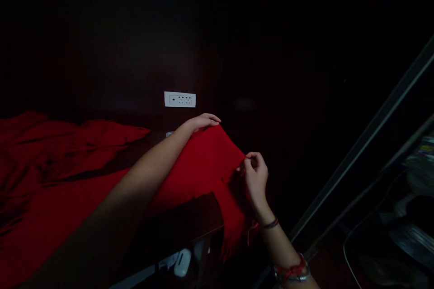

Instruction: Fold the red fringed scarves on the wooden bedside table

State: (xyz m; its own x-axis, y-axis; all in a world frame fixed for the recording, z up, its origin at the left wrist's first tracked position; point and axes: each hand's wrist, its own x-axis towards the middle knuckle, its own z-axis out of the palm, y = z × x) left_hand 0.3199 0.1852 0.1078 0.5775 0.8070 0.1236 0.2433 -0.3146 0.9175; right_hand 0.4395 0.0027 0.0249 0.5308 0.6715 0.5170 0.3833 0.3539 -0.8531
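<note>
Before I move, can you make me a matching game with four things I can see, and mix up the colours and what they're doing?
Things:
1. Wall socket
2. Left hand
3. Fringed cloth
4. Right hand

Colours and states:
A. Red
B. Pinching an edge, with bands on that arm
C. White
D. Fingers stretched out along a raised edge

Right pairs: 1-C, 2-D, 3-A, 4-B.
</note>
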